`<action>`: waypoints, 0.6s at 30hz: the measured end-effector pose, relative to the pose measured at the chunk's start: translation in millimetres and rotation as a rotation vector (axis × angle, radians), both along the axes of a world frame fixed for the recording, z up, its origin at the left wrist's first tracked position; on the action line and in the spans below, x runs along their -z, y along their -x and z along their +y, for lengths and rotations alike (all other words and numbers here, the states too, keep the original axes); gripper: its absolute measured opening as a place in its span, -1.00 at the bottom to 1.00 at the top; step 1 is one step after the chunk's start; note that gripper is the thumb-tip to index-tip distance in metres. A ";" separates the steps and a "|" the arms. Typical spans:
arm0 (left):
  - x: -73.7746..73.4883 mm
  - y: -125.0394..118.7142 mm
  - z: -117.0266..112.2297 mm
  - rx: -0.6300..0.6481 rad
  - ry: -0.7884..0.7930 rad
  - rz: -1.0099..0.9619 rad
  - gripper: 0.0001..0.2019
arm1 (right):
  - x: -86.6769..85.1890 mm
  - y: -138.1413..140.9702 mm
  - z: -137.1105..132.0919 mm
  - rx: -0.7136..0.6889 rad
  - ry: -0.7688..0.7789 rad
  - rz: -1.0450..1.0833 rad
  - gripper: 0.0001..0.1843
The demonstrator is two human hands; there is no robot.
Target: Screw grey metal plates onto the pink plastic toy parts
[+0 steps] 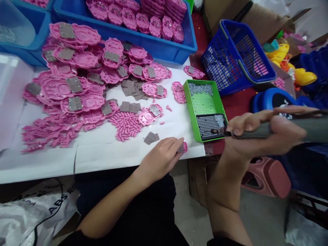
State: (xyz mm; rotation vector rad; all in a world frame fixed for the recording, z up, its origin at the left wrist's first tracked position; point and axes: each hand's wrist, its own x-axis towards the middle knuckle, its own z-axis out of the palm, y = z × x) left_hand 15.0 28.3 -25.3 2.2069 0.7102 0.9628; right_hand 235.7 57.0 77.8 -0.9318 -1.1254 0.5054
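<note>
My left hand (162,155) is closed on a pink plastic housing (185,147) with a grey plate, down at the front edge of the white table; my fingers cover most of it. A power screwdriver (263,131) lies in the grip of my right hand (266,128). Its bit points left over the black screw tray (207,127), which holds rows of small screws. That tray sits in the near end of a green bin (192,112), with loose screws (201,89) heaped at the far end. Whether the bit touches a screw, I cannot tell.
Pink housings (64,87) with grey plates pile up at the left. Small pink parts (125,125) and loose grey plates (132,89) lie mid-table. Behind stands a blue crate (164,53) of stacked pink pieces; a blue basket (220,65) and a pink stool (273,177) are at right.
</note>
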 end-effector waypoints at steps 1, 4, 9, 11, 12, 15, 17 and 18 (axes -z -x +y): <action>0.7 0.1 -0.3 -0.004 0.008 0.004 -0.59 | -3.1 7.8 -6.7 -0.002 -0.059 0.006 -0.83; 2.0 -0.1 -0.9 -0.009 0.037 0.011 -0.55 | -1.8 39.3 -24.5 -0.049 -0.053 0.002 -0.77; 2.2 -1.2 -1.1 -0.009 0.047 0.010 -0.56 | 20.2 67.0 -29.1 -0.127 0.095 0.026 -0.84; 2.1 -1.4 -0.9 -0.010 0.052 0.014 -0.56 | 24.4 67.0 -25.4 -0.108 0.115 0.052 -0.84; 2.0 -1.4 -0.8 -0.010 0.057 0.017 -0.56 | 24.9 66.3 -23.8 -0.090 0.117 0.062 -0.84; 1.8 -1.1 -0.5 -0.002 0.063 0.019 -0.56 | 23.3 64.8 -21.9 -0.086 0.117 0.068 -0.84; 1.6 -1.1 -0.4 0.000 0.063 0.019 -0.56 | 22.5 65.0 -23.0 -0.118 0.128 0.069 -0.82; 1.6 -1.2 -0.6 -0.002 0.062 0.019 -0.57 | 22.7 65.3 -23.7 -0.133 0.131 0.070 -0.81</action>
